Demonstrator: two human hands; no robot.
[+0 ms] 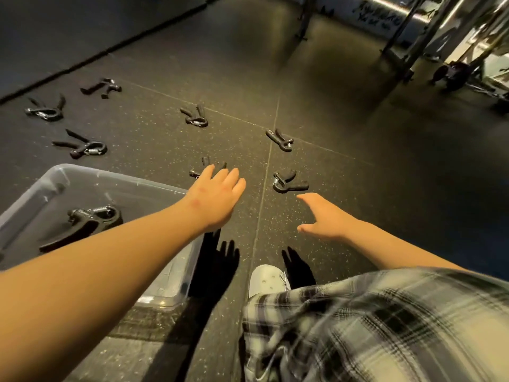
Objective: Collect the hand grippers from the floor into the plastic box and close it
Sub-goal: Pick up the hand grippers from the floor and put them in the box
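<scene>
Several black hand grippers lie scattered on the dark rubber floor. My left hand (pixel 217 194) stretches out with straight fingers just over one hand gripper (pixel 205 165), partly hiding it. My right hand (pixel 325 216) is spread open a little short of another hand gripper (pixel 287 181), holding nothing. A clear plastic box (pixel 55 183) stands open at the lower left under my left forearm. Inside the box lies a hand gripper (pixel 88 220). No lid shows in view.
More hand grippers lie farther off: one (pixel 279 139) beyond my right hand, one (pixel 195 117) at centre, others (pixel 82 147) (pixel 45 110) (pixel 103 86) to the left. Metal gym racks (pixel 429 31) stand at the back right. My white shoe (pixel 267 279) and plaid clothing are below.
</scene>
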